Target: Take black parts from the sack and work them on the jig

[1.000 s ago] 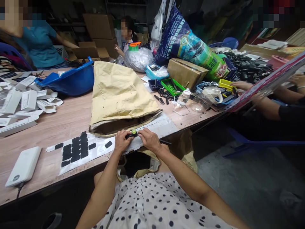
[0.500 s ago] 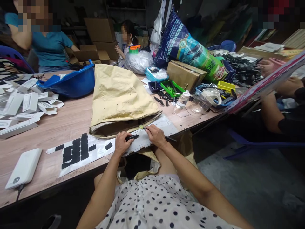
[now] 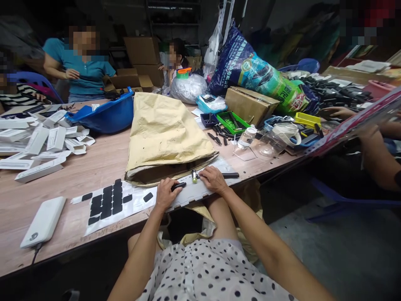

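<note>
My left hand (image 3: 165, 194) is closed around a short black pen-like piece (image 3: 179, 186) whose end sticks out past the fingers, low over the light grey board (image 3: 196, 194) at the table edge. Over the same board, my right hand (image 3: 214, 179) has its fingers bent around the shaft of a small hammer (image 3: 194, 176). The hammer has a metal head with a yellow-green face, and its black handle points right. Just behind both hands gapes the mouth of a tan paper sack (image 3: 169, 133). Left of my hands lies a sheet of black stickers (image 3: 106, 202).
A white power bank (image 3: 44, 221) with a cable sits at the left, near white boxes (image 3: 56, 138) and a blue basin (image 3: 103, 115). A green tray (image 3: 232, 123), a bottle (image 3: 247, 138) and a clear jug (image 3: 275, 140) stand to the right. Co-workers sit around the table.
The hammer has turned: its head now shows side-on and its handle lies flatter to the right. The view has shifted slightly left. A co-worker's raised arm has come down.
</note>
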Action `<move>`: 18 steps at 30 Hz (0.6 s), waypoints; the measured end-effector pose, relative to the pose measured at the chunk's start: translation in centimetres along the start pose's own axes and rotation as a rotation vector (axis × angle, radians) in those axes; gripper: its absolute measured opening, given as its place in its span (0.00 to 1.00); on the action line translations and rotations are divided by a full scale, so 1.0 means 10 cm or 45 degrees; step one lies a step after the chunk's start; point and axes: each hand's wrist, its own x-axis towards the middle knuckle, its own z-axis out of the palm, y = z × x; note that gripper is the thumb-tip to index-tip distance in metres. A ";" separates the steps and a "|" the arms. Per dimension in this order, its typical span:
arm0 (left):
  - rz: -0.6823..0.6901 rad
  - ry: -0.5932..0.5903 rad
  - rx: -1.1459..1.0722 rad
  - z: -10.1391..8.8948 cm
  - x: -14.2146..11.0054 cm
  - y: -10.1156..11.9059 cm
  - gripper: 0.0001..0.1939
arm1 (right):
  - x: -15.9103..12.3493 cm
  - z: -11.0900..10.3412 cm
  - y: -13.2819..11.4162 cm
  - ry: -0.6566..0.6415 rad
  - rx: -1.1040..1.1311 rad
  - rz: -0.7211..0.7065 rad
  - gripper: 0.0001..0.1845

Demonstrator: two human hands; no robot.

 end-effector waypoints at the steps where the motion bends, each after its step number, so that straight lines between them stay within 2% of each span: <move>1: 0.001 0.000 -0.008 -0.01 0.00 0.00 0.08 | 0.00 0.00 0.00 0.010 0.004 0.000 0.09; 5: 0.029 0.033 -0.067 -0.07 -0.07 0.06 0.08 | 0.00 0.00 0.00 0.033 0.013 0.007 0.08; 8: 0.106 0.026 -0.181 -0.09 -0.30 0.20 0.10 | 0.00 0.01 0.01 0.038 0.019 0.008 0.08; 12: 0.156 -0.250 -0.364 0.05 -0.77 0.41 0.13 | 0.00 0.02 0.01 0.028 0.005 0.047 0.07; 15: 0.026 -0.434 -0.317 0.28 -1.02 0.44 0.11 | 0.01 0.02 -0.01 0.014 -0.006 0.063 0.07; 18: -0.229 -0.547 -0.107 0.51 -1.13 0.33 0.10 | 0.02 0.01 -0.02 0.013 -0.017 0.063 0.07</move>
